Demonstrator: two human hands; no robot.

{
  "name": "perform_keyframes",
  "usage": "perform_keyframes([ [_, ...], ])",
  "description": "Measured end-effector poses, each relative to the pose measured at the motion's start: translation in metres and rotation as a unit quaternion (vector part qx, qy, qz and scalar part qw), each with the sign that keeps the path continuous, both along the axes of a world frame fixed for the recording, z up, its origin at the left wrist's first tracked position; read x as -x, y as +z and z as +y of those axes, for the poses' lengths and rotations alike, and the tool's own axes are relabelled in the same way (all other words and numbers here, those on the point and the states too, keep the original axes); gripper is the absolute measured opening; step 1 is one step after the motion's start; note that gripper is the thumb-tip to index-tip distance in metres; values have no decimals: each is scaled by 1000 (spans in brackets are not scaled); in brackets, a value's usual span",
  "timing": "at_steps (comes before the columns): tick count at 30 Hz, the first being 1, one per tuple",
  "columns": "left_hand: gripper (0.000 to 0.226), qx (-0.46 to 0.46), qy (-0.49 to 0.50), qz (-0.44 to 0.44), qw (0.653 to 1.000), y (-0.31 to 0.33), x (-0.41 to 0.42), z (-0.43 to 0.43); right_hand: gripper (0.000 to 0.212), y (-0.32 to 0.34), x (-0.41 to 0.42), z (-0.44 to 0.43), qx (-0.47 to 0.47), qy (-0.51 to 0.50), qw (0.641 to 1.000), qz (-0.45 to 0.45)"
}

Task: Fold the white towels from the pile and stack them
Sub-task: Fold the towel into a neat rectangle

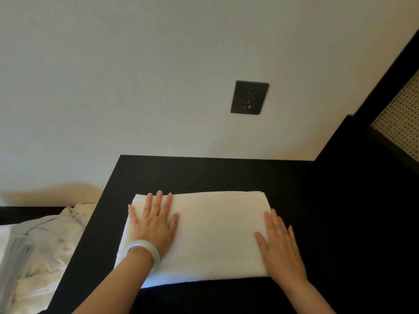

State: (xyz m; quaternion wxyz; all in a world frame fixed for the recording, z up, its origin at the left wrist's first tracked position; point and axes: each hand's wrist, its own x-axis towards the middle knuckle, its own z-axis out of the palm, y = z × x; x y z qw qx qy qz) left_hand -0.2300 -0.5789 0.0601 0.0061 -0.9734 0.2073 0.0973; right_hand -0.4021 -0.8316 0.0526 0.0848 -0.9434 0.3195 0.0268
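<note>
A folded white towel [213, 234] lies flat on the black table [226, 173]. My left hand [154, 220], with a pale bangle on the wrist, presses flat on the towel's left part, fingers straight and spread. My right hand [280, 248] lies flat along the towel's right edge, fingers straight, partly on the table. A crumpled pile of white towels [45, 252] sits lower down to the left of the table.
A pale wall stands behind the table with a dark power socket [249, 97] on it. At the right, a black frame [362, 155] with a perforated cane panel [401, 114] rises beside the table.
</note>
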Motion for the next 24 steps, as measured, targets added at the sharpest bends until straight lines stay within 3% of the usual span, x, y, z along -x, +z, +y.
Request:
perform_keyframes([
  [3,62,28,20,22,999,13,10,-8,69,19,-9,9,104,-37,994,25],
  [5,61,49,-8,0,999,18,33,-22,64,32,-28,32,128,32,989,-61],
  [8,68,57,-138,-2,989,15,82,-46,56,35,-68,75,4,147,976,-158],
  [12,72,16,-201,39,979,4,97,-44,50,19,-84,101,-146,155,965,-154],
  [19,61,52,-10,22,998,-3,80,40,60,-1,-89,98,-61,181,977,-94],
  [24,60,108,100,37,988,-2,75,93,63,0,-91,99,-40,177,982,-50],
])
